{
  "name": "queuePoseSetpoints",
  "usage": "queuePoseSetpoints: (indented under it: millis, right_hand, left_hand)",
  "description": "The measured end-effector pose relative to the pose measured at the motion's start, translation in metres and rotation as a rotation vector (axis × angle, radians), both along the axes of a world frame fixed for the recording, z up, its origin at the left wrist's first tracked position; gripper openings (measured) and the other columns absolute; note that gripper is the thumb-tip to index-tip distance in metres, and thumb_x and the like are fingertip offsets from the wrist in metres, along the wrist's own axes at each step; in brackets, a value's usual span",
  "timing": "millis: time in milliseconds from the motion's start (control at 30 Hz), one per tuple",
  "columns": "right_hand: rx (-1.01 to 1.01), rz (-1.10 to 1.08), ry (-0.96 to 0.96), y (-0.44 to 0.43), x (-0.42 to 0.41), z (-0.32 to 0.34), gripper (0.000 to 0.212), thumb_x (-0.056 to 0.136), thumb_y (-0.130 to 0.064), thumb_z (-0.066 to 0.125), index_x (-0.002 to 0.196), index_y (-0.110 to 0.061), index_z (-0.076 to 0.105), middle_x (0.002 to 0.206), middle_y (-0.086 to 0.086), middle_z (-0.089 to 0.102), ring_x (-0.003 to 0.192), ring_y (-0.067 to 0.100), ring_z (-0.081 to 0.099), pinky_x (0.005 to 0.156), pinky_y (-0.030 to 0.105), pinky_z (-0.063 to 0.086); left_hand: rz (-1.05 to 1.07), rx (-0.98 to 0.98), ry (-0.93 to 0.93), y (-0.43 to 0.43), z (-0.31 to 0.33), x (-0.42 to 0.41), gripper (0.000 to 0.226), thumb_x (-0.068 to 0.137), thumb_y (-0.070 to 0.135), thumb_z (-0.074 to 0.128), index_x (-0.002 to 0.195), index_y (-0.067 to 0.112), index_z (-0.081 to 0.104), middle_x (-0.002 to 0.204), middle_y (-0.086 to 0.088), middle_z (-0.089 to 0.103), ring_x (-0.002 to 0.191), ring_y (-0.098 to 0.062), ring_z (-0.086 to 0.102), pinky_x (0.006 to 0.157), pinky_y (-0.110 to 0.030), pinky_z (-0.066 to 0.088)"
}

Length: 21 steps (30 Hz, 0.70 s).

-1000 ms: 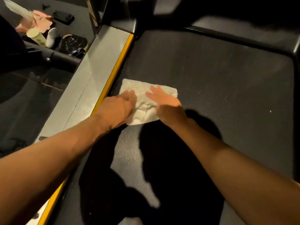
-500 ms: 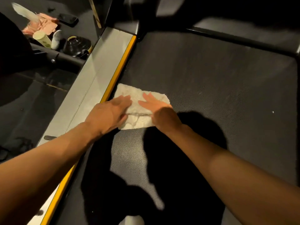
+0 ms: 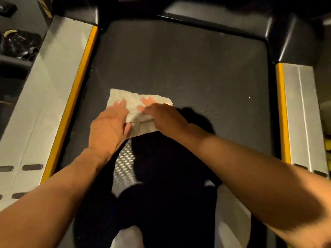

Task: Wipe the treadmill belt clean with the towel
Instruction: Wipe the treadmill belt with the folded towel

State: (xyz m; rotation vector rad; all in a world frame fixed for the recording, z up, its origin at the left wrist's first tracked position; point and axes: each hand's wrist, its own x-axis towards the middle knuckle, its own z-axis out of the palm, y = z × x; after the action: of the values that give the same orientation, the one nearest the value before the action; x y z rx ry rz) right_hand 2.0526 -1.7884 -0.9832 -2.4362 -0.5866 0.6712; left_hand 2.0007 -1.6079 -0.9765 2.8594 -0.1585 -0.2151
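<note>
A folded white towel (image 3: 132, 101) lies flat on the dark treadmill belt (image 3: 188, 65), left of the belt's middle. My left hand (image 3: 109, 127) presses on the towel's left part with straight fingers. My right hand (image 3: 161, 115) presses on its right part, fingers spread and flat. The towel's near half is mostly hidden under both hands. A small white speck (image 3: 249, 97) sits on the belt to the right.
Grey side rails with yellow edging run along the belt on the left (image 3: 44, 97) and right (image 3: 297, 111). The black motor cover (image 3: 223, 13) closes the far end. Dark items (image 3: 19, 43) lie on the floor at the far left. My shadow covers the near belt.
Both hands have slid the towel away from the left yellow edge toward the belt's middle. The view has swung right, so the right rail is now in sight.
</note>
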Motion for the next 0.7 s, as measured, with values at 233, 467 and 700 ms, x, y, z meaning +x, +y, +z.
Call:
queuePoseSetpoints:
  millis: [233,467,700]
  right_hand:
    - [0.035,0.013,-0.094,-0.044,-0.03,0.005,0.068,0.081,0.013,0.049,0.14,-0.02,0.043,0.153,-0.001,0.03,0.142,0.013,0.024,0.116,0.032,0.022]
    - [-0.007,-0.072,-0.18,-0.048,-0.05,-0.01,0.054,0.09,0.002,0.04,0.138,-0.022,0.047,0.152,-0.002,0.034,0.138,0.019,0.032,0.111,0.035,0.032]
    - [-0.054,-0.297,-0.17,-0.111,-0.055,-0.016,0.059,0.089,0.005,0.036,0.142,-0.023,0.041,0.155,-0.004,0.026,0.144,0.013,0.018,0.118,0.034,0.016]
  left_hand:
    - [0.329,-0.461,0.14,-0.042,0.003,-0.038,0.03,0.095,0.039,0.053,0.124,0.039,0.059,0.105,0.023,0.056,0.098,-0.007,0.06,0.064,0.006,0.033]
    - [0.485,-0.476,0.179,-0.062,-0.013,-0.037,0.046,0.094,0.046,0.048,0.138,0.041,0.035,0.129,-0.003,0.059,0.113,-0.029,0.057,0.089,-0.033,0.045]
    - [0.112,-0.32,0.103,-0.109,-0.007,-0.015,0.036,0.094,0.033,0.053,0.128,0.021,0.055,0.125,-0.003,0.061,0.107,-0.025,0.062,0.087,-0.029,0.047]
